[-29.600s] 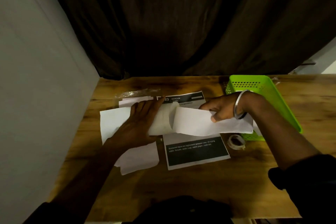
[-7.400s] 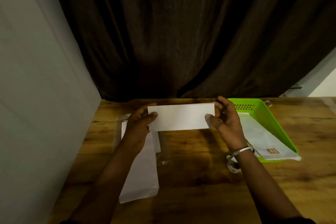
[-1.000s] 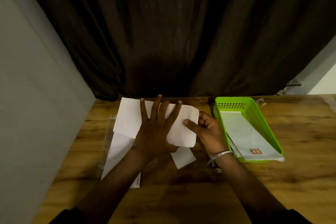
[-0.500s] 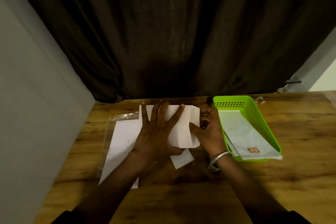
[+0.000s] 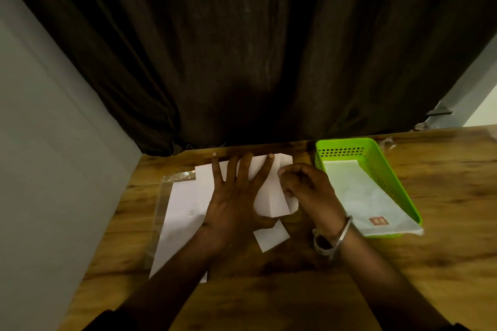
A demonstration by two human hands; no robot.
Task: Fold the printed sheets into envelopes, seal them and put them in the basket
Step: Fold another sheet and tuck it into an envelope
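On the table [image 5: 443, 263], flat left hand [image 5: 236, 201] still presses the sheet [image 5: 271, 201]; right hand [image 5: 309, 191] seemingly pinches its folded edge.

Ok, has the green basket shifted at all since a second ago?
No. The green basket still has its far end at the back edge of the table, just right of the right hand that pinches the sheet, as before.
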